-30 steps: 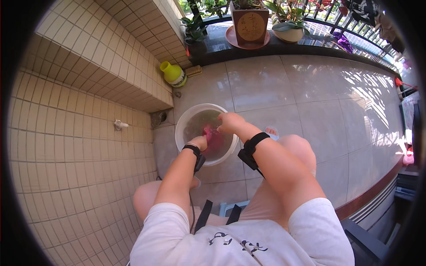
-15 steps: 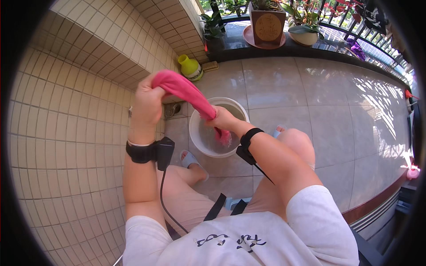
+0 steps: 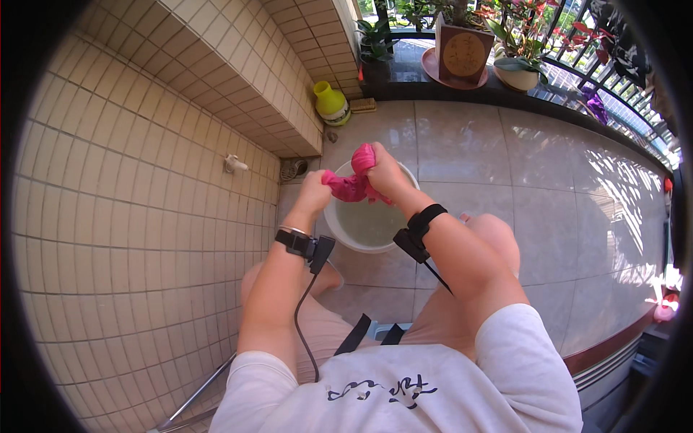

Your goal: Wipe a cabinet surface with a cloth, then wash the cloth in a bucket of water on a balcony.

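Left hand [image 3: 313,193], right hand [image 3: 385,175] grip pink cloth [image 3: 347,189]; shirt [image 3: 433,364] bears black writing [image 3: 413,388].

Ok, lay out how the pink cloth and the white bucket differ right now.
The cloth is pink; the bucket is white. The cloth is bunched and creased, while the bucket is round and open, with cloudy water inside. The left hand and right hand grip the cloth; the bucket stands on the tiled floor.
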A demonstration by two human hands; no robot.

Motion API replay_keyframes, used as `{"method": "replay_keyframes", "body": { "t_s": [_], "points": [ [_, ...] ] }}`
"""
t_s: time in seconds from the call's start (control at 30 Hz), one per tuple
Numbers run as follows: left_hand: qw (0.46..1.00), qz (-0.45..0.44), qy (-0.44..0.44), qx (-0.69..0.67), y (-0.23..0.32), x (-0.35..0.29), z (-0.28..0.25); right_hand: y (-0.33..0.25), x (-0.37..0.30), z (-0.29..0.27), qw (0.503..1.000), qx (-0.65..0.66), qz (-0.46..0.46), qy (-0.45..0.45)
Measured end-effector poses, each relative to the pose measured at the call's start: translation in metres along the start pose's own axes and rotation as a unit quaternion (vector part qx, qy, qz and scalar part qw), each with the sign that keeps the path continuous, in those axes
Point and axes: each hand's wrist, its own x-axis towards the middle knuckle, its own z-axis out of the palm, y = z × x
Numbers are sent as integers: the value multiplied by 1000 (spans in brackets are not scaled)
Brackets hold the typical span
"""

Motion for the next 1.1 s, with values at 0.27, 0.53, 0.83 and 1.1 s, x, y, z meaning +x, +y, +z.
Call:
{"method": "replay_keyframes", "body": {
  "t_s": [0.27, 0.53, 0.83, 1.1],
  "points": [
    [980, 110, 33, -162, 26, -1, 42, -2, 3, 2, 964, -166, -204, -21],
    [997, 60, 46, 30, -62, 72, 105, 53, 10, -33, 925, -367, -95, -17],
    [752, -18, -515, 412, -90, 78, 158, 40, 1, -68, 895, -432, 45, -100],
    [915, 159, -266, 256, 34, 50, 68, 60, -2, -49, 940, -306, -139, -65]
  ]
}}
